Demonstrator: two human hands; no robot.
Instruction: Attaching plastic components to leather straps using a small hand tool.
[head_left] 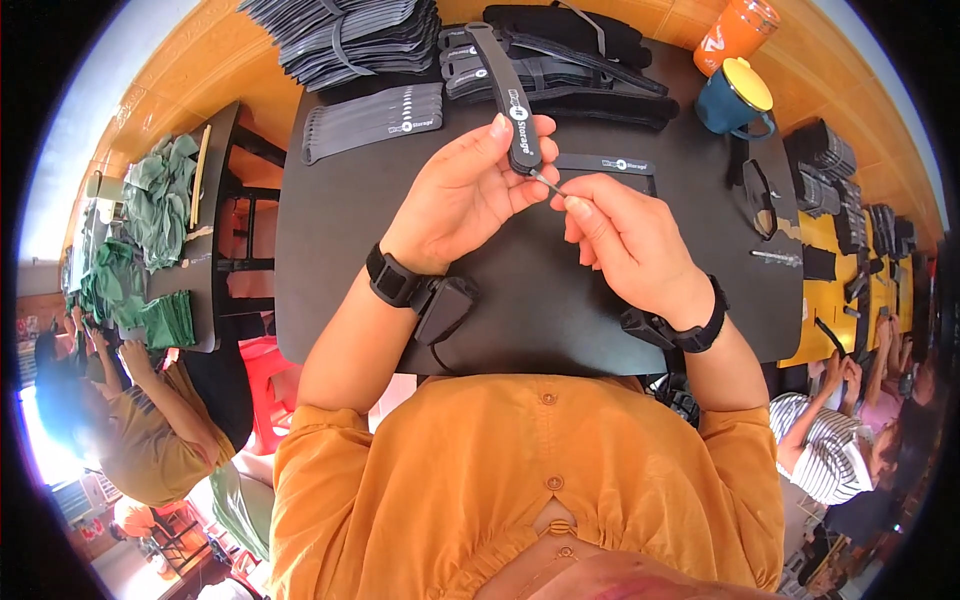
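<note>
Presently a black strap [510,100] is gripped in the left hand [465,190]; a thin tool [546,182], seemingly, is pinched by the right hand [625,240]. Steady tip alignment is needed next.

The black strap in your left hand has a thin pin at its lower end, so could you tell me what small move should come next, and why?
Probably ease the pin a little further into the strap. The right hand pinches the pin with its tip at the strap's lower end, and the left hand holds that end steady, so both are already lined up. How deep it sits cannot be seen.
</note>
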